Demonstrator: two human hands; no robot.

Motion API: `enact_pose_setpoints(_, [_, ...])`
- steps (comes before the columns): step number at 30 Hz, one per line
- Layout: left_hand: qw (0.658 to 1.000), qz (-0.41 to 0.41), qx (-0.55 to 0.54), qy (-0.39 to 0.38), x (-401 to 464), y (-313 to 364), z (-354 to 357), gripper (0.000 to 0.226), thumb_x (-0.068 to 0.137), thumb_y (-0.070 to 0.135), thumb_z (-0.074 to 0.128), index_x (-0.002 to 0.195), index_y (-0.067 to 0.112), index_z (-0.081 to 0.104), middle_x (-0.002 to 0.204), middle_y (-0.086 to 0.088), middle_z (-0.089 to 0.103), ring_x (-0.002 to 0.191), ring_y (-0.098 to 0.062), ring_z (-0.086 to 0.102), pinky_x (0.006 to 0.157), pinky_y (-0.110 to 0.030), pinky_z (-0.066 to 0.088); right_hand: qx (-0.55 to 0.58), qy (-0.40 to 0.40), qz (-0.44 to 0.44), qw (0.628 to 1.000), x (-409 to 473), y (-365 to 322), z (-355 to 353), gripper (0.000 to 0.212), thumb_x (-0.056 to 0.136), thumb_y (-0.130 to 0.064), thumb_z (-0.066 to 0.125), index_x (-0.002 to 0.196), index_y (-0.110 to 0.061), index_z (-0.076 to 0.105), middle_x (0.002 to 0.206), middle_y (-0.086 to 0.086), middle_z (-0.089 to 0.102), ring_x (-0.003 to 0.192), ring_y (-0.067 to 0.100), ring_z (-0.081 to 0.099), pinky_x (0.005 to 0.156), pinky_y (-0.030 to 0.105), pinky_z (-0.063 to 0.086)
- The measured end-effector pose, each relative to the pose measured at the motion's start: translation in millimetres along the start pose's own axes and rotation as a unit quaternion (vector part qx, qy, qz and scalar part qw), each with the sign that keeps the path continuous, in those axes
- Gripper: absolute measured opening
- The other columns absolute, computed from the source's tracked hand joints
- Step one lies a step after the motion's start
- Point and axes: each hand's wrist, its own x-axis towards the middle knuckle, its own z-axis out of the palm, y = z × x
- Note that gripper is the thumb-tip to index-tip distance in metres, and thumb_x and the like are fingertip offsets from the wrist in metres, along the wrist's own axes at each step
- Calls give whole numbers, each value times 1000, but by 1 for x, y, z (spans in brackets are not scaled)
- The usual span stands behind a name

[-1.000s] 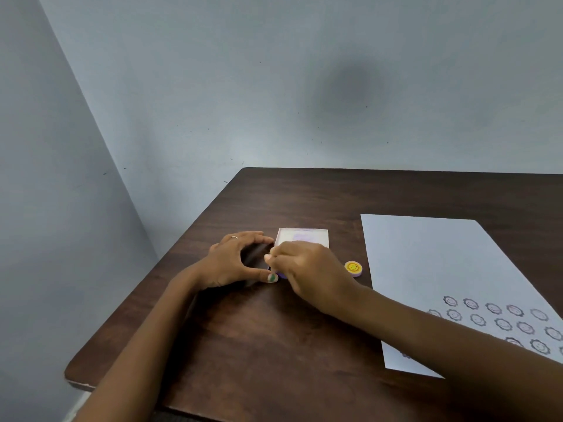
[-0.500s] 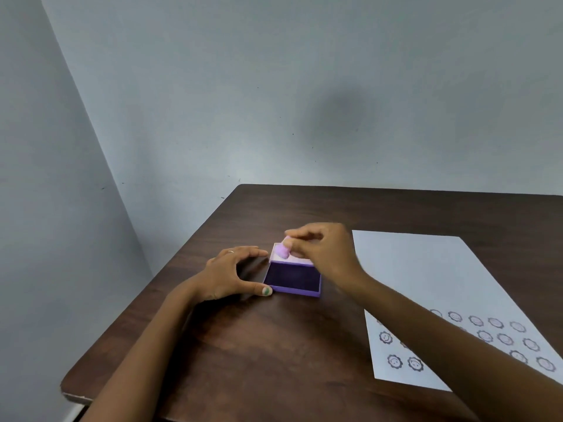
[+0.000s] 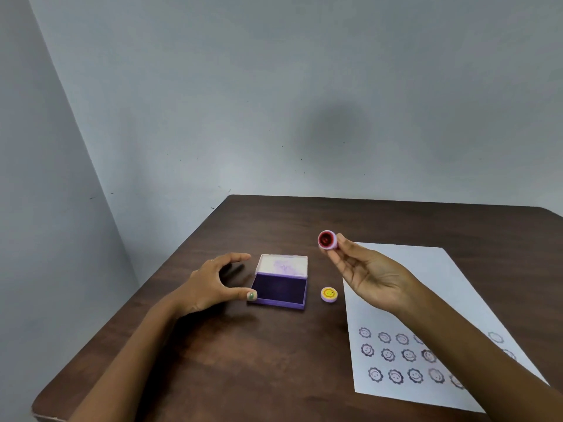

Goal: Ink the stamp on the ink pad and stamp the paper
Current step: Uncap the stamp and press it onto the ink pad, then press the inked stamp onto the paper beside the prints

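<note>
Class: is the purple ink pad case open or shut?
Open: the purple ink pad case has its pale lid raised behind the exposed dark pad.

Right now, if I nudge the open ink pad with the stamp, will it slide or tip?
The ink pad would probably slide rather than tip: it is a low, flat case on the smooth table. It looks like light plastic, so pressing could shift it. The left hand touches its near left corner with the thumb, which likely steadies it. Its raised lid might flap if knocked.

dark wooden table (image 3: 274, 360), grey wall (image 3: 274, 86)
</note>
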Motion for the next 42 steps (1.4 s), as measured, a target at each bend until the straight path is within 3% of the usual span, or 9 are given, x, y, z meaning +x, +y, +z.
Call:
enact_pose_setpoints(3, [999, -1, -24, 46, -1, 3, 3, 85, 46, 71, 73, 124, 45, 50, 139, 9, 47, 128, -12, 41, 108, -38, 35, -4, -10, -8, 1000, -5, -12, -12, 21, 64, 1, 68, 84, 3, 72, 95, 20, 73, 90, 26, 70, 63, 32, 61])
enact_pose_setpoints(9, [984, 56, 13, 170, 6, 39, 18, 60, 56, 68, 69, 111, 54, 49, 115, 31, 45, 117, -5, 42, 107, -49, 33, -36, -23, -44, 998, -16, -42, -47, 25, 61, -2, 71, 86, 0, 73, 93, 16, 74, 89, 23, 71, 61, 28, 60])
enact_pose_setpoints(13, [985, 132, 34, 110, 11, 87, 48, 65, 54, 75, 62, 114, 52, 51, 119, 36, 46, 119, -2, 42, 105, -32, 30, -143, -20, -119, 982, -24, -68, -72, 24, 63, -6, 69, 87, -5, 73, 93, 13, 75, 88, 20, 71, 64, 22, 57])
enact_pose_setpoints(16, [986, 150, 72, 8, 20, 119, 77, 78, 58, 73, 64, 129, 44, 46, 137, 22, 46, 130, -5, 35, 113, -37, 24, -268, -24, -193, 944, -35, -83, -89, 30, 59, -13, 74, 89, -8, 73, 94, 10, 75, 87, 21, 71, 66, 19, 56])
enact_pose_setpoints(20, [973, 169, 111, -110, 26, 141, 112, 91, 65, 70, 65, 143, 41, 27, 153, 17, 27, 126, 13, 9, 109, -24, -8, -437, -20, -263, 860, -49, -86, -104, 29, 60, -12, 75, 88, -7, 73, 88, 4, 76, 85, 21, 71, 69, 18, 55])
enact_pose_setpoints(24, [959, 189, 144, -157, 18, 134, 132, 103, 64, 79, 57, 147, 39, 12, 152, 24, 13, 115, 35, -18, 94, -5, -30, -513, -40, -260, 817, -53, -78, -105, 25, 61, -8, 76, 86, -7, 74, 87, 1, 76, 84, 16, 71, 76, 20, 56])
enact_pose_setpoints(28, [949, 190, 188, -169, 9, 127, 138, 110, 64, 83, 51, 149, 36, 1, 158, 18, -5, 136, 14, -18, 105, -18, -29, -607, -70, -273, 743, -57, -68, -97, 22, 68, -6, 75, 90, -10, 73, 88, 2, 75, 82, 8, 70, 79, 20, 55])
enact_pose_setpoints(32, [943, 197, 211, -165, 8, 130, 143, 111, 64, 85, 46, 150, 33, -1, 159, 17, -6, 138, 8, -19, 110, -25, -26, -673, -92, -291, 673, -61, -62, -93, 22, 71, -12, 74, 93, -12, 72, 92, 1, 74, 84, 5, 68, 79, 20, 55])
enact_pose_setpoints(42, [936, 205, 228, -173, 5, 132, 142, 110, 65, 88, 37, 150, 30, 0, 159, 15, -3, 140, 6, -13, 107, -23, -28, -717, -102, -279, 630, -62, -56, -88, 23, 71, -11, 74, 94, -11, 71, 93, 4, 73, 87, 5, 64, 79, 17, 53])
